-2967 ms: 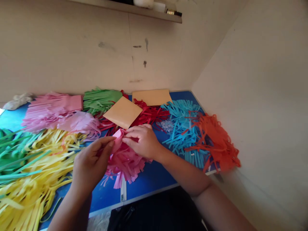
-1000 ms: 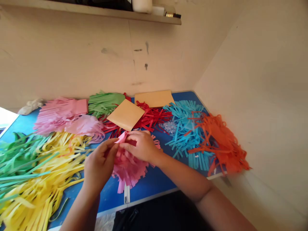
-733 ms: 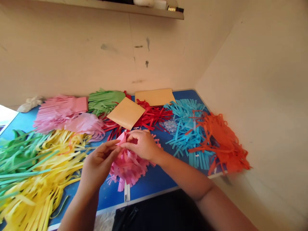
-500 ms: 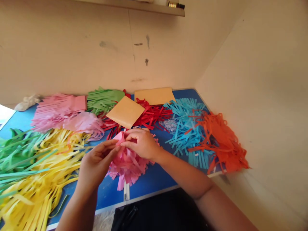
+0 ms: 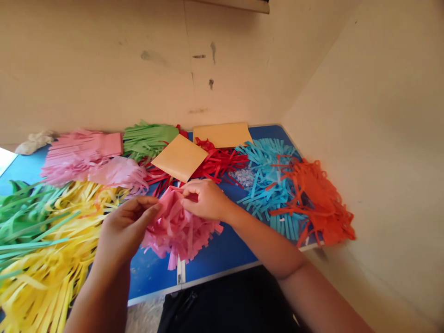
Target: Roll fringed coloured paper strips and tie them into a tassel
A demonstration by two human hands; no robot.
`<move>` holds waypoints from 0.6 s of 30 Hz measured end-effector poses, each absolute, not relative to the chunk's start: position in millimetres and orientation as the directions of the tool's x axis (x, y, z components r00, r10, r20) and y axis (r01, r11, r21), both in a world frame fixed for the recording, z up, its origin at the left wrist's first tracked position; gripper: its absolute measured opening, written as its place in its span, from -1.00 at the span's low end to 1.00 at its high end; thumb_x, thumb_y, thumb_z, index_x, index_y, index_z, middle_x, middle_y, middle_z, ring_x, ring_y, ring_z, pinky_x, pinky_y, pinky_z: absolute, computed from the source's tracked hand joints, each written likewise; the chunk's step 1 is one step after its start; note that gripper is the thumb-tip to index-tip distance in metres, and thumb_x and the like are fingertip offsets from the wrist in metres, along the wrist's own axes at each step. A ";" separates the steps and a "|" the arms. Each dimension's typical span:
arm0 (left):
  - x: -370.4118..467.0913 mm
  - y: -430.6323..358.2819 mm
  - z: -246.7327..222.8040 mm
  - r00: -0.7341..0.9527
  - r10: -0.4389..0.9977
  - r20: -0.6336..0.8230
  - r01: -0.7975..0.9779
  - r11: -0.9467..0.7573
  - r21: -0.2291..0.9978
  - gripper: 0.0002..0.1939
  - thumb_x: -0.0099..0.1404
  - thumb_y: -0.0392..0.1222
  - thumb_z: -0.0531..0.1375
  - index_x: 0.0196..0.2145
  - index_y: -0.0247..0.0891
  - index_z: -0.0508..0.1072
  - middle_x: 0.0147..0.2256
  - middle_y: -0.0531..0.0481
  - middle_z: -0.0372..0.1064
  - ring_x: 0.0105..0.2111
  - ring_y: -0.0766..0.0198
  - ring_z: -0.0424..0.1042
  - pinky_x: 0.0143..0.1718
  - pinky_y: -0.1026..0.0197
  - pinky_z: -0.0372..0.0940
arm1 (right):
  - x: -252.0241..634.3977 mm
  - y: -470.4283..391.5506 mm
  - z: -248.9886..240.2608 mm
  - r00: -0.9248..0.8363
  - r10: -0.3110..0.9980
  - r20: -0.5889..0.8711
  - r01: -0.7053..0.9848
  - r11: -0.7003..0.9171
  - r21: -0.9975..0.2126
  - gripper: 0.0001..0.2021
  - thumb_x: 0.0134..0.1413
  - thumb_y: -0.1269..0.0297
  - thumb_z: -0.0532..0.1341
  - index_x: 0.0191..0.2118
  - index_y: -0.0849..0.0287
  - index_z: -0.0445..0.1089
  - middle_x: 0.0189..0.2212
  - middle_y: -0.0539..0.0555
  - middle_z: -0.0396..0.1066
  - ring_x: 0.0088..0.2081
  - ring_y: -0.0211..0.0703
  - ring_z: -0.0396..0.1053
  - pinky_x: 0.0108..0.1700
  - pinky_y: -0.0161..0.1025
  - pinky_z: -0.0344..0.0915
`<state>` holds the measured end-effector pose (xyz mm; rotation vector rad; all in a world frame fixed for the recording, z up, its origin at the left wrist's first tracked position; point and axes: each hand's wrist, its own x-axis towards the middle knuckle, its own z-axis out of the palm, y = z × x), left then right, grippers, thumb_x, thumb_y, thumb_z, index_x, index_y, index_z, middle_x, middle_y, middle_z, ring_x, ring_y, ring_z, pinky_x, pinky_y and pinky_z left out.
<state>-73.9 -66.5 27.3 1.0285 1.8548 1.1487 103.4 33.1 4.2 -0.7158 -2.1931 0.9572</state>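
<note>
Pink fringed tissue paper [image 5: 183,231] hangs bunched between my two hands, its cut strips spreading down over the blue table. My left hand [image 5: 130,222] pinches the paper's left edge between thumb and fingers. At the upper right of the same paper, my right hand [image 5: 204,199] pinches it with thumb and forefinger. Just beyond my hands a tan paper square [image 5: 179,157] lies on red fringed paper [image 5: 225,162].
Yellow fringe [image 5: 65,245] and green fringe [image 5: 24,226] cover the table's left side. Pink fringe [image 5: 83,150] and light green fringe [image 5: 149,138] lie along the wall. Blue strips [image 5: 270,171] and orange strips [image 5: 321,199] are at right. A tan sheet [image 5: 222,135] lies behind.
My left hand has moved left and away from my right hand, spreading the top of the pink paper wider. The view has tilted slightly down.
</note>
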 end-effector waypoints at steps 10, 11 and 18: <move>-68.5 -64.3 33.5 -0.397 0.908 -0.133 0.283 0.259 0.923 -0.67 -0.02 0.04 0.33 -0.39 -0.26 0.48 -0.52 0.06 0.42 -0.56 0.36 0.34 -0.56 0.35 0.25 | 88.6 17.9 22.6 -0.522 0.836 0.168 0.416 0.422 -0.805 -0.61 0.03 0.29 0.27 -0.01 0.13 0.22 -0.18 0.02 0.50 -0.17 -0.08 0.48 -0.06 -0.16 0.28; -68.4 -64.2 35.3 -0.402 0.907 -0.129 0.291 0.259 0.921 -0.68 -0.02 0.03 0.33 -0.39 -0.25 0.48 -0.52 0.07 0.42 -0.56 0.36 0.34 -0.57 0.35 0.25 | 88.3 18.9 24.3 -0.538 0.825 0.171 0.424 0.441 -0.791 -0.62 0.02 0.34 0.26 -0.01 0.13 0.23 -0.20 0.01 0.51 -0.16 -0.09 0.48 -0.03 -0.15 0.26; -76.7 -62.4 44.9 -0.421 0.882 -0.213 0.228 0.330 0.916 -0.68 -0.07 -0.02 0.34 -0.38 -0.26 0.47 -0.57 0.14 0.36 -0.64 0.44 0.23 -0.67 0.40 0.12 | 96.9 34.5 37.0 -0.695 0.713 0.093 0.421 0.508 -0.751 -0.84 0.00 0.45 0.20 -0.26 0.11 0.41 -0.29 -0.08 0.53 -0.21 -0.18 0.46 -0.02 -0.21 0.19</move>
